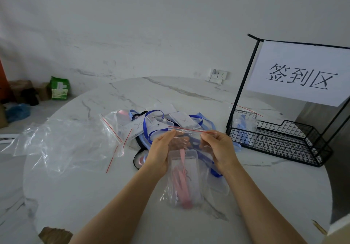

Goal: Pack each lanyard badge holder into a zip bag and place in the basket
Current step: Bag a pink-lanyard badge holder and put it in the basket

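Zip bag [189, 177] held; badge pile [161, 122], basket [274, 141] beyond.

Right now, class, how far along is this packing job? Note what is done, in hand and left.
Done: one bagged holder seems to lie in the basket. In hand: the left hand and right hand pinch the top of a zip bag holding a pink-lanyard badge holder. Left: the pile of blue-lanyard holders and empty zip bags on the table.

Sign [301, 73] above basket [274, 145] partly off-frame
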A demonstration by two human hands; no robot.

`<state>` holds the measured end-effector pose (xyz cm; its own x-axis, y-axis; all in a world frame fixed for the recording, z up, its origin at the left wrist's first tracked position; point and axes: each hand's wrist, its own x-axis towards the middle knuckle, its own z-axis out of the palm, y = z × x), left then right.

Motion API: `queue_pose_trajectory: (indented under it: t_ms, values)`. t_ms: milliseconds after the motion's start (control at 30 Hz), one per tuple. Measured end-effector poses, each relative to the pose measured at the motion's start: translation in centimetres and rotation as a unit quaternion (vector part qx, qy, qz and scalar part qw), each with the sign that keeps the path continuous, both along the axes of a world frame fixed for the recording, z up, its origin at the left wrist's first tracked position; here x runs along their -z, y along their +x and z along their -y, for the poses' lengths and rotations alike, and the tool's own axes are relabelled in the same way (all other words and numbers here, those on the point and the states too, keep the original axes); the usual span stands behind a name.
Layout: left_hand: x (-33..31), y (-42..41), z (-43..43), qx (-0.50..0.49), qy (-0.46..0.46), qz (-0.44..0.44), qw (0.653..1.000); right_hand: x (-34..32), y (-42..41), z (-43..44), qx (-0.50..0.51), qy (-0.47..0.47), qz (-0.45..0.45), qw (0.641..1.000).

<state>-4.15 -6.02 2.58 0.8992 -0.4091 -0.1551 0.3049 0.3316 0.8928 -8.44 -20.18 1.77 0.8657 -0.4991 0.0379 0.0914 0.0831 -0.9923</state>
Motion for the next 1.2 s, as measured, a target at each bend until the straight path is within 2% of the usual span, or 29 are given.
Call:
queue_pose_trajectory:
  t_ms: [433,600,733,1200]
  values:
    - [0.03,-0.05,0.11,0.014,0.002,0.004,1.000,-0.68,-0.50,-0.08,-0.027,0.004,-0.016,0.999]
    - [-0.14,-0.24,0.06,0.012,-0.029,-0.001,0.999,-0.77,-0.46,-0.29,-0.019,0.006,-0.016,1.000]
    - [-0.13,-0.19,0.04,-0.014,-0.006,0.033,0.999,-0.78,-0.46,-0.42,-0.018,0.008,-0.016,1.000]
    - [-0.35,0.16,-0.48,-0.053,-0.032,0.010,0.998,-0.48,-0.33,-0.19,-0.029,0.065,0.001,0.997]
